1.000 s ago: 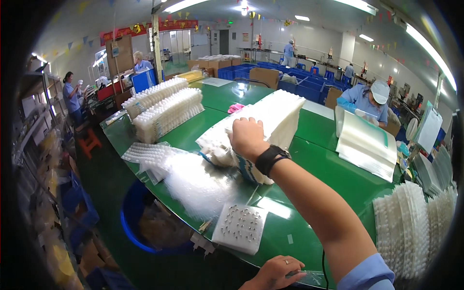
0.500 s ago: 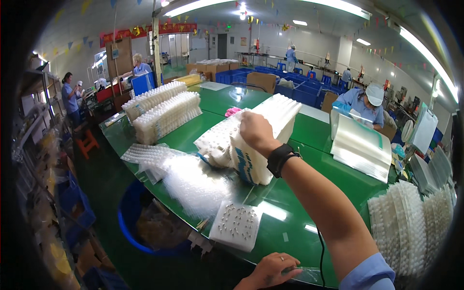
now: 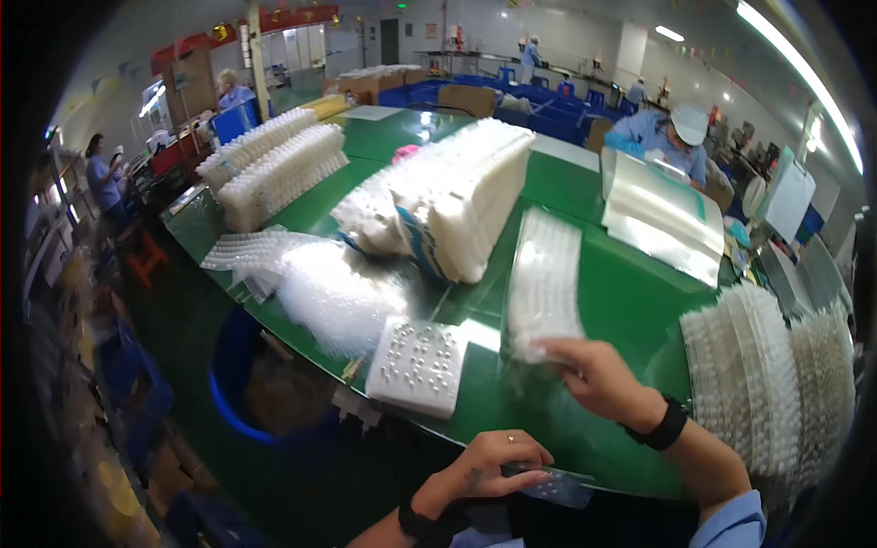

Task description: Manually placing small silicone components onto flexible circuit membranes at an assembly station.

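Note:
My right hand (image 3: 603, 379) pinches the near end of a white translucent blister sheet (image 3: 548, 274) with bumps in rows, blurred by motion above the green table. Low at the table's front edge, my left hand (image 3: 486, 464) holds a small clear plastic piece (image 3: 562, 489) with tiny dots between thumb and fingers. A square white block (image 3: 418, 370) with several shiny round studs lies near the front edge. Beyond it stands a large stack of white sheets (image 3: 480, 196) with blue marks. To its left spreads a pile of thin clear plastic (image 3: 333, 292).
More white sheet stacks (image 3: 283, 169) stand at the far left, and others (image 3: 744, 393) at the right. A blue bin (image 3: 219, 393) sits below the table's left edge. Across the table, a co-worker (image 3: 662, 137) bends behind clear sheets (image 3: 662, 219).
My right hand has come from the big stack toward me and right, with a blister sheet now in it. My left hand has risen slightly, showing more of the clear piece. The view has shifted.

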`<action>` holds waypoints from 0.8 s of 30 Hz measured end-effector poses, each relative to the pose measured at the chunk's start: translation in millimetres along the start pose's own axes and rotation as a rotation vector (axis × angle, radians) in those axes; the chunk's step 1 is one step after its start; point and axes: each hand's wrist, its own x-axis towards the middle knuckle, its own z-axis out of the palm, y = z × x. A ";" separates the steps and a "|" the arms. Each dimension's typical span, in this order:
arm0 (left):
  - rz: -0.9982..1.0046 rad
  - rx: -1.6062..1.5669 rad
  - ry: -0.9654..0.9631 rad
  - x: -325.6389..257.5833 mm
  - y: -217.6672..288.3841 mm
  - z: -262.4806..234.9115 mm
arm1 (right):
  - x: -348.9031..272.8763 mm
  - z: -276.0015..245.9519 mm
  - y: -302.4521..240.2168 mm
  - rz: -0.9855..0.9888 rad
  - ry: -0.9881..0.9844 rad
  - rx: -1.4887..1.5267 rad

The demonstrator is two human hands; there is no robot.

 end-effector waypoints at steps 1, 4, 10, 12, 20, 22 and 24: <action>-0.006 -0.029 -0.019 -0.1 2.8 3.1 | -16.6 13.1 9.8 0.175 -0.061 0.212; -0.111 -0.044 -0.101 -2.5 32.9 9.8 | -35.3 11.9 25.3 0.388 -0.089 0.454; -0.037 0.394 -0.091 25.5 18.0 4.6 | -39.0 -42.9 8.6 0.187 0.757 0.654; -0.177 0.462 -0.100 25.1 3.0 1.6 | -51.2 -48.8 0.8 0.086 0.838 0.341; -0.215 0.397 -0.133 19.3 -0.3 -3.5 | -128.3 6.2 12.7 0.296 0.065 0.192; -0.233 0.364 -0.133 21.3 0.1 -3.6 | -133.0 6.1 17.8 0.400 0.083 0.401; -0.238 0.320 -0.107 24.5 4.3 -7.4 | -131.7 -11.1 21.6 0.554 0.311 0.696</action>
